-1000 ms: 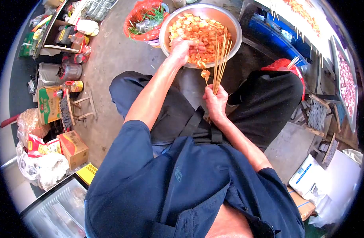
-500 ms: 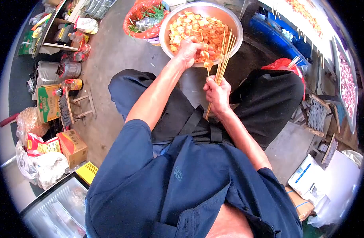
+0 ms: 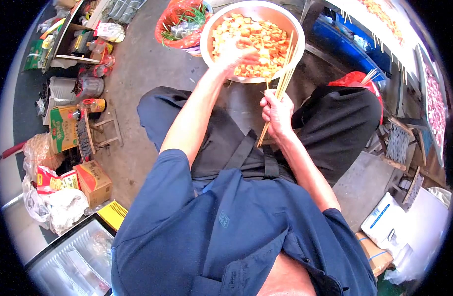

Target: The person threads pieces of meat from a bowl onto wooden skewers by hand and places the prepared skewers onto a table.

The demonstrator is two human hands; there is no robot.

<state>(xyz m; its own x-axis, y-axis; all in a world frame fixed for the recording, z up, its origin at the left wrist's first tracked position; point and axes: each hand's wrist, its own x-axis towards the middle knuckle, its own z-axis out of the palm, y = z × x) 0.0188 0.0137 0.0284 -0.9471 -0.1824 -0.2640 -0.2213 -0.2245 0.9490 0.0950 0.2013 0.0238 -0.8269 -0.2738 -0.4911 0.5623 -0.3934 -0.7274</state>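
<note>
A wide metal basin [image 3: 301, 42] holds a heap of orange, sauce-coated meat pieces [image 3: 236, 27]. Over the near left part of that heap is my left hand [image 3: 237, 53], its fingers stretched and somewhat blurred, with no held piece visible. My right hand [image 3: 277, 109] is closed around a bundle of thin wooden skewers [image 3: 284, 81], just off the basin's near rim. One skewer in this hand leans apart from the bundle towards the meat; its upper part is hard to make out against the pieces.
Left of the basin stands a red-lined bucket [image 3: 168, 29] with green stalks. A blue crate [image 3: 342, 42] and a red plastic bag [image 3: 352, 79] are on the right. Beyond them, a tray [image 3: 433, 101] bears pinkish pieces. Cardboard boxes [image 3: 93, 182] and a small stool [image 3: 108, 130] stand left.
My left hand has left the skewer where it was pinching meat, moved slightly left and spread its fingers. My right hand, still around the skewers, has shifted slightly right and down.
</note>
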